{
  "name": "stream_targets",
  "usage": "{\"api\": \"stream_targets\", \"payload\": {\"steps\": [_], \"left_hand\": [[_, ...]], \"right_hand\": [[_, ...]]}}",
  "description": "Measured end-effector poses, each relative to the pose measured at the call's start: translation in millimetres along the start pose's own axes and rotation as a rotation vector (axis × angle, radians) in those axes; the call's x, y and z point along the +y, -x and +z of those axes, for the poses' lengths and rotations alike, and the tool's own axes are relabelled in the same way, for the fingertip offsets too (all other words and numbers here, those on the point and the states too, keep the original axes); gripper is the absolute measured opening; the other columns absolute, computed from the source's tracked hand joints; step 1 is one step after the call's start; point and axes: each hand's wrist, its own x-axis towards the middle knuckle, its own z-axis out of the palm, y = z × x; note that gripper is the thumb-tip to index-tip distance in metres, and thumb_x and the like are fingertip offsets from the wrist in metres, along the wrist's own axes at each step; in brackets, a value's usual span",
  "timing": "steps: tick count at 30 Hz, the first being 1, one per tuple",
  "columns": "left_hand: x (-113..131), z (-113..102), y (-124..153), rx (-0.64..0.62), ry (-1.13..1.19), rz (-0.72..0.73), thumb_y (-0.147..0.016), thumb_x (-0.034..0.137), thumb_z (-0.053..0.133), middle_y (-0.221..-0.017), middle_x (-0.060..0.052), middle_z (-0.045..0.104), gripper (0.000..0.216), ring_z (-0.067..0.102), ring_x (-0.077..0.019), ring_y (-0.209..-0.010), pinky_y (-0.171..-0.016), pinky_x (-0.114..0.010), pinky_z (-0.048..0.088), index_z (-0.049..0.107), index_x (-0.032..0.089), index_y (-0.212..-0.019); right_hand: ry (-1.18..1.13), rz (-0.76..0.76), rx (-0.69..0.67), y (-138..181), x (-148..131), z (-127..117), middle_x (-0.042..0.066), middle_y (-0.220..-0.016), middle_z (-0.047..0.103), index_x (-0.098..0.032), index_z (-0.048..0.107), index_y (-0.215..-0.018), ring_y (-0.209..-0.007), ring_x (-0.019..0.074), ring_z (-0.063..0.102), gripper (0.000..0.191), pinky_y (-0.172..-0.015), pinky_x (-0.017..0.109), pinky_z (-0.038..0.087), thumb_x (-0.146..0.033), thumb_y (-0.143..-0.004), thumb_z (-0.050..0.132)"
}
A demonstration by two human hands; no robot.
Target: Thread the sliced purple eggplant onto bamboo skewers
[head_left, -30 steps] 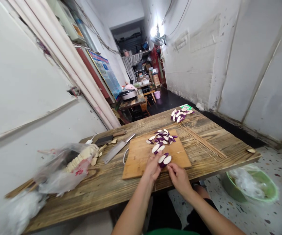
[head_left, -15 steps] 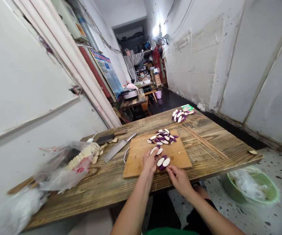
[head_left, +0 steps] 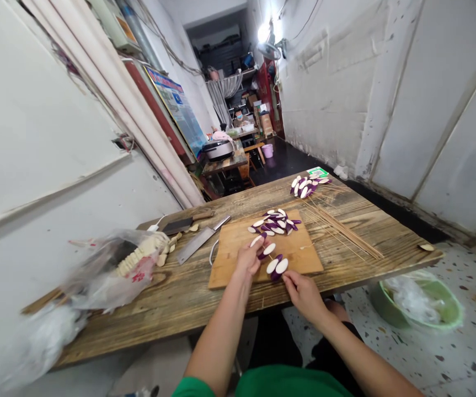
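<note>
My left hand (head_left: 248,258) is closed on purple-skinned eggplant slices (head_left: 268,251) above the front part of the wooden cutting board (head_left: 225,270). My right hand (head_left: 304,293) pinches the near end of a thin bamboo skewer, which is mostly hidden. More eggplant slices (head_left: 281,266) are threaded on that skewer between my two hands, their white cut faces turned up. A pile of loose eggplant slices (head_left: 277,223) lies on the far part of the board.
Finished eggplant skewers (head_left: 304,187) lie at the far right corner, beside bare bamboo skewers (head_left: 345,229). A cleaver (head_left: 198,243) and a darker knife (head_left: 178,226) rest left of the board. A plastic bag (head_left: 101,270) holds pale slices. A green tub (head_left: 440,303) stands on the floor.
My left hand has shifted slightly, and a gap with bare skewer now shows between its slice and the slices near my right hand. The view has tilted a little.
</note>
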Motion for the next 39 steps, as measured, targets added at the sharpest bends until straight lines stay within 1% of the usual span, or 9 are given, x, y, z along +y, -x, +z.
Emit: {"api": "stream_targets", "payload": {"steps": [5,9,14,23,25,28,31,35,39], "left_hand": [[0,-1,9,-0.138,0.028,-0.085,-0.074,0.033,0.069,-0.093,-0.011,0.067,0.030,0.067,-0.0239,-0.085,-0.077,-0.039,0.054,0.061,0.014,-0.096],[-20,1,18,-0.140,0.011,-0.093,-0.068,0.022,0.075,-0.081,-0.010,0.068,0.026,0.067,-0.0202,-0.075,-0.078,-0.036,0.054,0.063,0.010,-0.088],[-32,7,23,-0.089,0.054,-0.010,-0.067,0.017,0.075,-0.072,-0.009,0.068,0.022,0.066,-0.0176,-0.067,-0.078,-0.035,0.053,0.065,0.007,-0.085],[-18,8,9,0.054,0.139,-0.003,-0.077,0.008,0.064,-0.075,-0.009,0.068,0.007,0.066,-0.0128,-0.067,-0.074,-0.026,0.053,0.062,0.007,-0.084],[-14,8,10,0.017,0.115,-0.038,-0.077,0.015,0.066,-0.077,-0.010,0.068,0.011,0.066,-0.0145,-0.070,-0.074,-0.028,0.054,0.061,0.008,-0.084],[-15,9,22,-0.123,0.016,-0.132,-0.072,0.027,0.072,-0.080,-0.011,0.068,0.022,0.066,-0.0173,-0.072,-0.069,-0.030,0.054,0.061,0.010,-0.082],[-27,11,42,-0.217,-0.036,-0.143,-0.063,0.023,0.079,-0.086,-0.010,0.069,0.032,0.064,-0.0159,-0.072,-0.066,-0.027,0.053,0.064,0.010,-0.088],[-46,15,60,-0.158,0.049,-0.103,-0.058,0.020,0.081,-0.079,-0.005,0.069,0.036,0.062,-0.0121,-0.067,-0.067,-0.024,0.052,0.065,0.012,-0.089],[-53,18,60,-0.102,0.118,-0.069,-0.055,0.021,0.082,-0.070,-0.004,0.068,0.033,0.061,-0.0113,-0.061,-0.063,-0.023,0.051,0.065,0.010,-0.083]], "right_hand": [[-0.099,0.036,0.036,-5,0,-3,0.004,-0.070,0.067,-0.017,0.063,-0.084,-0.063,0.0169,0.062,0.028,-0.060,0.024,0.043,-0.027,-0.090,0.037],[-0.124,0.046,0.080,-4,0,1,0.004,-0.067,0.066,-0.017,0.062,-0.084,-0.061,0.0168,0.062,0.029,-0.059,0.024,0.043,-0.029,-0.090,0.037],[-0.109,0.035,0.083,-3,0,1,0.004,-0.067,0.066,-0.017,0.062,-0.083,-0.061,0.0172,0.062,0.029,-0.059,0.024,0.043,-0.029,-0.090,0.037],[-0.120,0.019,0.059,-3,-4,2,0.004,-0.068,0.066,-0.017,0.062,-0.083,-0.061,0.0155,0.061,0.027,-0.059,0.022,0.042,-0.028,-0.090,0.038],[-0.118,0.028,0.068,-3,-3,2,0.004,-0.069,0.067,-0.017,0.062,-0.084,-0.062,0.0159,0.062,0.027,-0.059,0.023,0.042,-0.028,-0.090,0.038],[-0.117,0.062,0.111,-6,-2,4,0.004,-0.070,0.068,-0.017,0.062,-0.084,-0.063,0.0166,0.063,0.026,-0.059,0.023,0.043,-0.029,-0.089,0.039],[-0.158,0.099,0.154,-9,-1,7,0.005,-0.073,0.068,-0.017,0.062,-0.086,-0.065,0.0169,0.063,0.026,-0.061,0.023,0.044,-0.029,-0.088,0.039],[-0.211,0.143,0.171,-14,-3,10,0.006,-0.075,0.069,-0.017,0.062,-0.085,-0.065,0.0162,0.063,0.026,-0.062,0.024,0.045,-0.029,-0.087,0.039],[-0.225,0.162,0.151,-17,-6,8,0.005,-0.071,0.067,-0.017,0.061,-0.081,-0.063,0.0157,0.061,0.025,-0.061,0.023,0.045,-0.031,-0.086,0.040]]}}
